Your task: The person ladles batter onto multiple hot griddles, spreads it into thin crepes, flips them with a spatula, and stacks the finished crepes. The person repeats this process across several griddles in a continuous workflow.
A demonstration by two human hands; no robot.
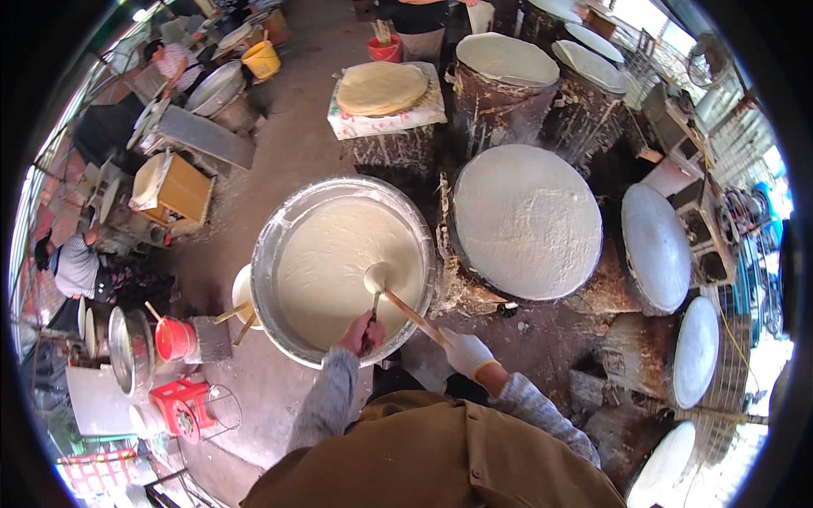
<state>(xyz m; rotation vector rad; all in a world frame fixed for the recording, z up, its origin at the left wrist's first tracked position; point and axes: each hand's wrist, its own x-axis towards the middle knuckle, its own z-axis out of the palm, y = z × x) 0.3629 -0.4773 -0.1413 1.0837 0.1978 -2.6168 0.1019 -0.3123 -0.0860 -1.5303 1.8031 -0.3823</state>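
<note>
A wide metal basin (262, 262) stands in front of me, holding thick, cream-coloured batter (334, 245). My left hand (362, 333), bare, is closed round the short dark handle of a ladle (378, 275), whose round bowl is at the batter's surface and looks coated in it. A white knitted glove covers my right hand (468, 352), which grips a wooden stick (412, 316) at the basin's near right rim. The stick's far end meets the ladle; whether the two are joined I cannot tell. Right of the basin, a large round griddle (527, 222) carries a pale sheet of batter.
Drum stoves (500, 110) with round tops line the right side, several under metal lids (656, 247). Ahead, a stack of flat rounds (382, 88) rests on a cloth-covered stand. A red bucket (174, 339) and red stool (182, 406) are at left. Other people work farther off.
</note>
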